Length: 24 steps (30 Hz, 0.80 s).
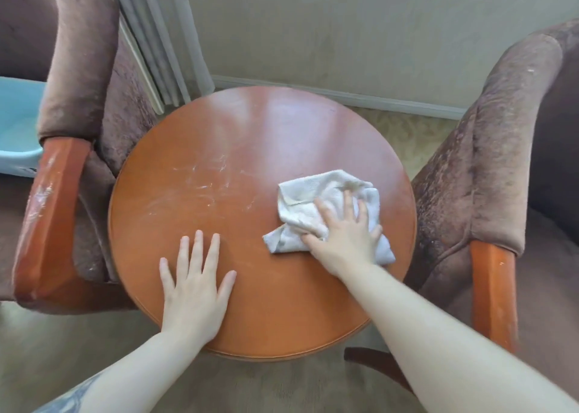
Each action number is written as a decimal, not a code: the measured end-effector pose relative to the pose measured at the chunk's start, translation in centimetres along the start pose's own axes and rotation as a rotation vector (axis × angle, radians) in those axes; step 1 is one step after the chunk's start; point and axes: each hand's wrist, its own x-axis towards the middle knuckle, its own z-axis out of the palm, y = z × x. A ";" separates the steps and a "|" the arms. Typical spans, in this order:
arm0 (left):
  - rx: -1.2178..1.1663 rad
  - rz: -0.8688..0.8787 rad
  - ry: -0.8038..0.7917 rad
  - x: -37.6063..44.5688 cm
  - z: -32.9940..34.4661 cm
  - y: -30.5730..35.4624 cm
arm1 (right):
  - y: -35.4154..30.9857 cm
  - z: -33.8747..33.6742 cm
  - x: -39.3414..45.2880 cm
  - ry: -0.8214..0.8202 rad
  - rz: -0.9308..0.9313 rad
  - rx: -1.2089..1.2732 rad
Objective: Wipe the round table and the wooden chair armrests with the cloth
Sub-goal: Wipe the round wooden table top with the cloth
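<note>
A round orange-brown wooden table (250, 149) fills the middle of the view, with white dusty smears left of its centre. A crumpled white cloth (310, 199) lies on the table's right half. My right hand (344, 234) presses flat on the cloth with fingers spread. My left hand (195, 284) rests flat on the bare tabletop near the front left edge, fingers straight. A wooden armrest (47, 215) with white marks belongs to the left chair. Another wooden armrest (493, 290) belongs to the right chair.
Two brown upholstered armchairs (501, 149) flank the table closely. A light blue basin (17, 121) sits on the left chair's seat. Curtain folds (156, 36) and a wall with a baseboard (344, 94) stand behind the table. Carpet covers the floor.
</note>
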 end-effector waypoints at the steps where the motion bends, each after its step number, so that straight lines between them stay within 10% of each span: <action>1: 0.005 -0.006 0.001 0.0 0.1 -0.1 | -1.0 0.8 -1.7 0.022 -0.062 -0.020; 7: 0.047 0.009 0.009 -0.7 0.8 0.5 | 6.4 0.3 -7.5 0.015 -0.755 -0.213; 12: 0.103 0.019 0.018 -0.5 1.2 0.5 | 2.6 -0.2 -2.3 0.147 0.230 -0.047; 14: 0.106 0.021 0.009 -0.5 1.1 0.2 | -2.6 1.8 -3.1 0.143 0.302 -0.023; 21: 0.128 0.070 -0.036 -0.8 0.7 -0.4 | 2.2 2.7 -9.6 0.070 -0.724 -0.118; 24: 0.080 0.087 -0.003 -0.8 0.3 0.1 | 6.0 0.2 -5.8 0.061 -0.571 -0.166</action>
